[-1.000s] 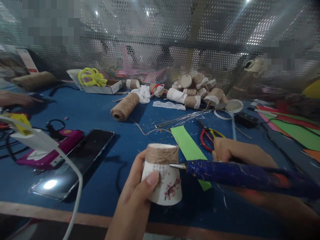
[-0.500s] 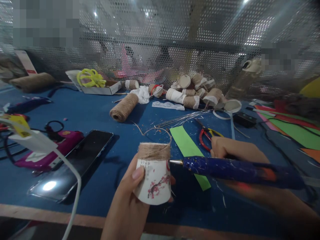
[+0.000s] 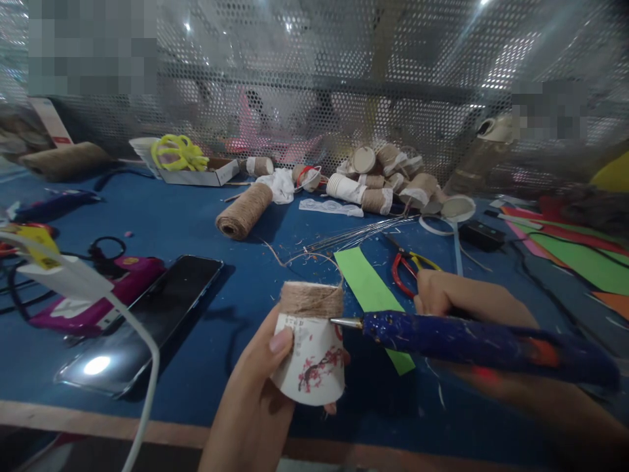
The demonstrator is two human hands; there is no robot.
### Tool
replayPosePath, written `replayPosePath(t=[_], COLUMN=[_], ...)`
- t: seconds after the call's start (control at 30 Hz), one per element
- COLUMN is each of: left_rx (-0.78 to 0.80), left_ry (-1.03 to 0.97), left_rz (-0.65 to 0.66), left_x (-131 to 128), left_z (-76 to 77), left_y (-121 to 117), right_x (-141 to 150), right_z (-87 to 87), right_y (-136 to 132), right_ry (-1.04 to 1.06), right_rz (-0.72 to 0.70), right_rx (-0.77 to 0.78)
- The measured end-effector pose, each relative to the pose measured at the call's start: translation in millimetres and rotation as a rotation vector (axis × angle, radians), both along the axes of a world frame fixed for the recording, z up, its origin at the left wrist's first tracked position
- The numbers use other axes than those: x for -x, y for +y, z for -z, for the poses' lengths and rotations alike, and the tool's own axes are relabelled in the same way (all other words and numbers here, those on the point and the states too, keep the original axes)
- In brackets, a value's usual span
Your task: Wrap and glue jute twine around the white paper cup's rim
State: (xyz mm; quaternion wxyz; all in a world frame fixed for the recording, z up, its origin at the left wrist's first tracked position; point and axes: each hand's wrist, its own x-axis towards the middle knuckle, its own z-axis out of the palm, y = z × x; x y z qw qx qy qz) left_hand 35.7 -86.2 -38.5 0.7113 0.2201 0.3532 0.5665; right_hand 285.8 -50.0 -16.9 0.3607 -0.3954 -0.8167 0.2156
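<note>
My left hand point(image 3: 265, 367) is closed around a white paper cup point(image 3: 314, 364), held upside down with its narrow end up and printed with a red blossom branch. Brown twine point(image 3: 312, 299) wraps the upper part of the cup, and a loose strand runs from it back towards the twine roll point(image 3: 246, 210). My right hand point(image 3: 466, 301) grips a blue hot glue gun point(image 3: 442, 341); its metal nozzle meets the cup just under the twine's lower edge. The gun hides part of the right hand.
A green paper strip point(image 3: 368, 282) and red-and-yellow pliers point(image 3: 405, 265) lie behind the gun. On the left are a phone point(image 3: 162, 314), a purple device point(image 3: 113, 295) and a white cable point(image 3: 152, 367). Twine-wrapped cups point(image 3: 378, 200) pile up by the perforated metal screen point(image 3: 304, 78).
The cup in my left hand has shifted slightly right and tilted a little. The glue gun's nozzle now overlaps the cup's front below the twine, rather than its right edge.
</note>
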Motion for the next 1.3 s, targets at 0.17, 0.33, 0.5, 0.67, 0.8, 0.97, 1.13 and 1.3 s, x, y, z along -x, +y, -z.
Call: replayPosePath(t=[0.17,0.33,0.5,0.67,0.8,0.97,1.13,1.3], left_rx=[-0.028,0.063,0.051,0.043,0.036,-0.001,-0.068,-0.095], left_ry=[0.009,0.231,0.133,0.096,0.072,-0.01,0.024,0.024], left_rz=[0.017,-0.031,-0.031,-0.015,0.013,-0.035,0.031,0.005], left_x=[4,9,6,7,4,-4,-3,3], left_z=[2.2,-0.3,-4.9,-5.6,-8.0,-10.5,-7.4,-0.1], left_y=[-1,-4,-5,-6,-6,-2,-2,-3], right_x=[2,3,4,5,3,2,2,2], right_z=[-3.6,-4.9,-5.0,-5.2,-3.5,-3.0,-1.6,-2.9], right_y=[2,2,2,3,2,-1,0,1], right_ry=[-0.033,-0.058,-0.076,-0.052,-0.018,-0.002,0.007,-0.011], right_rz=[0.007,0.014,0.019,0.027,0.018,0.021,0.003,0.001], right_rx=[-0.034,-0.053,-0.044,-0.061,-0.022,-0.019,-0.002,-0.036])
